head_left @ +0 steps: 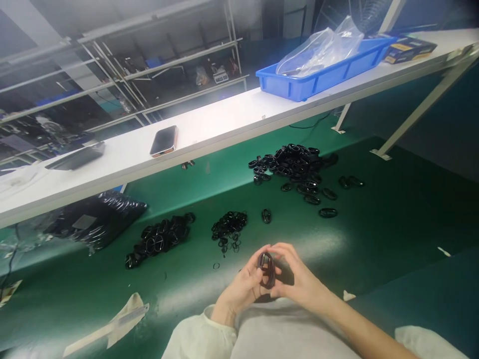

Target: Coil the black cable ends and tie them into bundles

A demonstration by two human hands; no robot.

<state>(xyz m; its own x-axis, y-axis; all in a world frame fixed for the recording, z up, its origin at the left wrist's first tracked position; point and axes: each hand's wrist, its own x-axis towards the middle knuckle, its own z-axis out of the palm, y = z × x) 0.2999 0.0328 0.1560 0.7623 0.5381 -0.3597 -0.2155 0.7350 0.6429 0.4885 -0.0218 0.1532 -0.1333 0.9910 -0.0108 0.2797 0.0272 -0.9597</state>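
Between my two hands, close to my body, is a glossy black oval ring-shaped part [267,271], tilted upright. My left hand [245,283] has its fingers and thumb closed on the left side of it. From the other side, my right hand [295,274] grips the same part with thumb and fingertips. A similar black oval part [266,215] lies alone on the green table just beyond my hands. To its left sits a pile of small thin black rings [230,224], some scattered loose toward me.
A large heap of black oval parts [295,162] lies back right, another black pile [160,237] at left. A white shelf [224,117] crosses above, bearing a phone [163,140] and a blue tray [299,87]. A black plastic bag [101,219] and a steel ruler [132,314] are left.
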